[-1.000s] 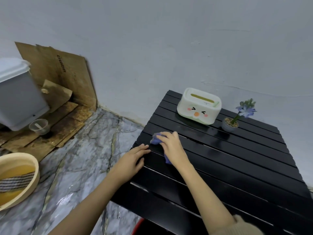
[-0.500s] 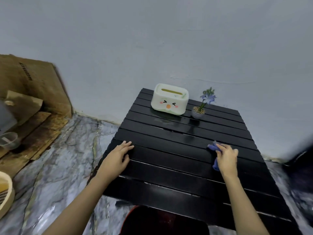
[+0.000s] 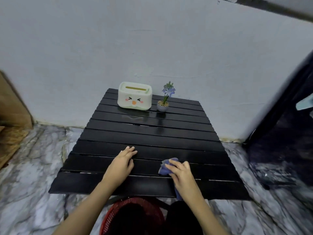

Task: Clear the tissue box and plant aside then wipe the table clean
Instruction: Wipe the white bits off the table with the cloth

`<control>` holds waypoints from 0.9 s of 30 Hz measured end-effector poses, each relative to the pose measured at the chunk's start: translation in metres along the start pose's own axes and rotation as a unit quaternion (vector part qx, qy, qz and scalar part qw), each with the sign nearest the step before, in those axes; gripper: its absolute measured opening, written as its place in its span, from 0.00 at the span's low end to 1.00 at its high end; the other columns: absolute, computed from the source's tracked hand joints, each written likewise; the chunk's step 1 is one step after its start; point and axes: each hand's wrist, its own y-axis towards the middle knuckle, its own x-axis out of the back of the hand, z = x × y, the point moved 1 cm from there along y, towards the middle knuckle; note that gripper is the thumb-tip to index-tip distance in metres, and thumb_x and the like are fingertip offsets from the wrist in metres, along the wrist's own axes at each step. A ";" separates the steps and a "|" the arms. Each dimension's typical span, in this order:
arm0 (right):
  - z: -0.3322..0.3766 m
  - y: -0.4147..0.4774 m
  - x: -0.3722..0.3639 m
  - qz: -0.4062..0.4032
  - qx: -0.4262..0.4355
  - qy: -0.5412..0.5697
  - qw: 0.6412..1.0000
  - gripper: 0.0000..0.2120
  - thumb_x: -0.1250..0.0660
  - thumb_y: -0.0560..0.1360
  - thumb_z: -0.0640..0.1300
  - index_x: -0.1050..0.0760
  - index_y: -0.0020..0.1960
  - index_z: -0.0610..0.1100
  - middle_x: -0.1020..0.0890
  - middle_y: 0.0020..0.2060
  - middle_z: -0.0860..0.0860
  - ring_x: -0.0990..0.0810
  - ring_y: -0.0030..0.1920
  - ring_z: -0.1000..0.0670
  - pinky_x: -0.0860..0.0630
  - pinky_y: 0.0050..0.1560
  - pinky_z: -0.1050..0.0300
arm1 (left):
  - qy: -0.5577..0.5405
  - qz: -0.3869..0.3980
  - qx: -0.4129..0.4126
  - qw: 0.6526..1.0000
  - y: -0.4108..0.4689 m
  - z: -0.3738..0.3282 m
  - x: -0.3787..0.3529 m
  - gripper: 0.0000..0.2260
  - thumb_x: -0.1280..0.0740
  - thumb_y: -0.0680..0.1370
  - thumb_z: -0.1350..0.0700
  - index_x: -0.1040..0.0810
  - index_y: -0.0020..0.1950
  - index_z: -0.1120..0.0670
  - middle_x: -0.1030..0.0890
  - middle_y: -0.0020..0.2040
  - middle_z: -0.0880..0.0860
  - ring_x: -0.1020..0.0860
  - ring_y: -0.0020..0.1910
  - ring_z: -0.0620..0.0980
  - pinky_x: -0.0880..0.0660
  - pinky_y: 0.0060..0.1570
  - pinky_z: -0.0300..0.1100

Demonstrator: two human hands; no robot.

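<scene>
Ahead of the right hand and left hand the slatted table lies bare across its middle slats, blocked only at the far edge by the tissue box and, just beside it, the plant.

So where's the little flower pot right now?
In the head view, the flower pot stands at the table's far edge near the wall, just right of the tissue box.

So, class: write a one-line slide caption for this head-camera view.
Right hand wipes black slatted table with blue cloth; left hand rests flat.
</scene>
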 end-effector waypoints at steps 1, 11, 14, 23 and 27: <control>-0.004 -0.010 0.005 0.004 -0.010 -0.004 1.000 0.15 0.40 0.71 0.39 0.21 0.54 0.42 0.23 0.56 0.47 0.37 0.49 0.66 0.44 0.58 0.80 | -0.001 -0.001 -0.001 1.000 -0.002 -0.003 -0.003 0.18 0.44 0.78 0.62 0.32 0.67 0.54 0.35 0.73 0.50 0.42 0.74 0.46 0.49 0.73 0.39; -0.073 -0.003 0.053 -0.087 -0.168 -0.091 0.978 0.15 0.36 0.72 0.30 0.22 0.56 0.41 0.21 0.50 0.41 0.32 0.47 0.46 0.28 0.51 0.51 | -0.004 0.034 0.007 0.999 0.010 0.003 0.007 0.17 0.42 0.78 0.62 0.31 0.67 0.54 0.34 0.72 0.51 0.39 0.73 0.47 0.42 0.74 0.46; -0.078 0.038 0.037 -0.081 -0.183 -0.095 0.975 0.14 0.38 0.74 0.32 0.23 0.57 0.41 0.23 0.51 0.41 0.32 0.52 0.42 0.26 0.53 0.45 | 0.017 0.048 0.004 0.999 0.027 0.008 0.011 0.18 0.42 0.77 0.61 0.31 0.67 0.53 0.34 0.72 0.50 0.40 0.73 0.47 0.43 0.74 0.46; -0.062 0.166 -0.032 -0.089 -0.223 -0.105 0.965 0.14 0.42 0.77 0.37 0.26 0.61 0.42 0.26 0.55 0.40 0.33 0.57 0.41 0.29 0.51 0.47 | 0.038 -0.006 -0.008 0.999 0.049 0.019 0.008 0.17 0.42 0.78 0.60 0.32 0.67 0.53 0.33 0.72 0.49 0.40 0.73 0.44 0.49 0.72 0.35; -0.036 0.212 -0.074 -0.068 -0.218 -0.098 0.969 0.15 0.41 0.76 0.37 0.28 0.62 0.42 0.28 0.57 0.41 0.34 0.58 0.42 0.29 0.53 0.48 | 0.039 -0.013 -0.010 0.999 0.051 0.020 0.006 0.18 0.43 0.78 0.60 0.32 0.68 0.53 0.33 0.72 0.48 0.40 0.73 0.43 0.51 0.70 0.32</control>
